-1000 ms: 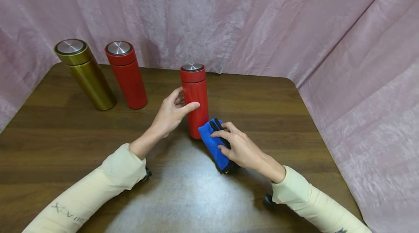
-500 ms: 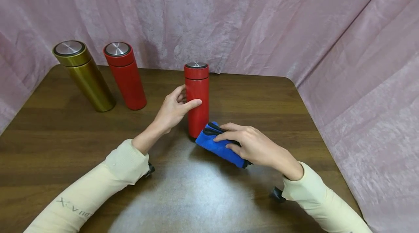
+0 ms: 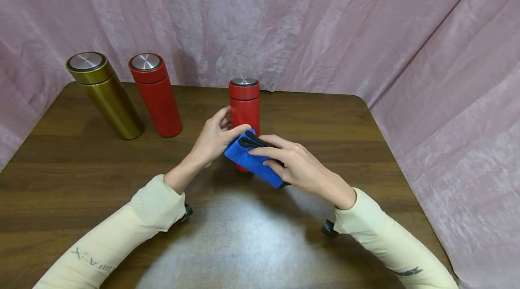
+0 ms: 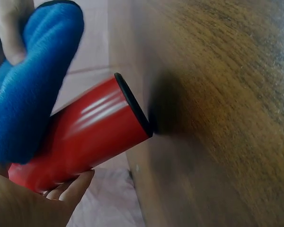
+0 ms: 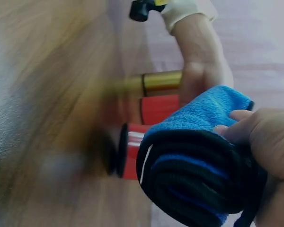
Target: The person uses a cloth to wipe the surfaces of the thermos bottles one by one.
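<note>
My left hand (image 3: 211, 137) grips a red thermos bottle (image 3: 245, 108) round its left side, thumb across the front. In the left wrist view, the bottle's black-rimmed base (image 4: 135, 105) tips at an angle, its lower edge right at the tabletop. A folded blue cloth (image 3: 252, 158) with black edging is pinched in my right hand (image 3: 300, 167), fingers over its top. The cloth lies across the front of the bottle's body, just under my left thumb, and hides part of it. The right wrist view shows the cloth's rolled end (image 5: 189, 175) close up.
A second red thermos bottle (image 3: 156, 95) and a gold one (image 3: 107, 97) stand upright at the back left of the wooden table (image 3: 325, 131). Pink curtains (image 3: 325, 31) hang behind and to the right. A bright reflection lies on the front tabletop.
My right hand has brought the cloth up and left, from beside the bottle's base to across its body. The left hand and bottle have shifted slightly right.
</note>
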`<action>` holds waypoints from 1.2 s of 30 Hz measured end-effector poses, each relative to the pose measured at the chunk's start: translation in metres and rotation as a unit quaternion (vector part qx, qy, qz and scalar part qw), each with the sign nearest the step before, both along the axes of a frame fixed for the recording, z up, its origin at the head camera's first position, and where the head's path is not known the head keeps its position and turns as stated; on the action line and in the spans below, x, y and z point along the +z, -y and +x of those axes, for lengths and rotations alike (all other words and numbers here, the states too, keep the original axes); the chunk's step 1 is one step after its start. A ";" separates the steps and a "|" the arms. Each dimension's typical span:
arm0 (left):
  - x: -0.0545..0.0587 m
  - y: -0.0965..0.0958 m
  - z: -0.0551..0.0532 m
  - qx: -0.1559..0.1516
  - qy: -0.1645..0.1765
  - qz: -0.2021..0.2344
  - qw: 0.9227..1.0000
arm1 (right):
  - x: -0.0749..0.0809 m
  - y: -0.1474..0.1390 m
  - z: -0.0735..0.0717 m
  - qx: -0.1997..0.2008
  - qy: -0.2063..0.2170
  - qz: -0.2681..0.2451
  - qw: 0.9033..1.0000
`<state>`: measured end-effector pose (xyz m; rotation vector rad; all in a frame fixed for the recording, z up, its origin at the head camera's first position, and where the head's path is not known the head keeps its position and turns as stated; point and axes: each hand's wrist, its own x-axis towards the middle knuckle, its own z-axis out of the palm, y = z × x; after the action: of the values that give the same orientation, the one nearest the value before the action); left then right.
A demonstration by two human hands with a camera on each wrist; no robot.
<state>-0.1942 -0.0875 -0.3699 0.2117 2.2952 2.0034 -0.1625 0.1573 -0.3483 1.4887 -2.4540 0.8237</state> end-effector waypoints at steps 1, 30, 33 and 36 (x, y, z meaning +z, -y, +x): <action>0.000 0.000 0.000 0.000 -0.002 0.000 1.000 | -0.003 0.001 -0.001 -0.001 0.001 -0.001 1.000; -0.001 -0.001 0.004 0.010 -0.006 0.008 1.000 | -0.022 0.009 0.011 0.000 0.035 0.155 0.987; -0.001 -0.003 0.005 0.009 -0.011 0.006 1.000 | -0.016 0.007 0.009 -0.005 0.006 0.127 0.992; 0.000 -0.004 0.006 0.007 -0.018 -0.001 1.000 | -0.009 0.005 0.006 -0.014 -0.022 0.095 0.995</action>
<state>-0.1885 -0.0839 -0.3702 0.2339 2.3261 2.0202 -0.1567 0.1524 -0.3574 1.5117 -2.5749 0.5577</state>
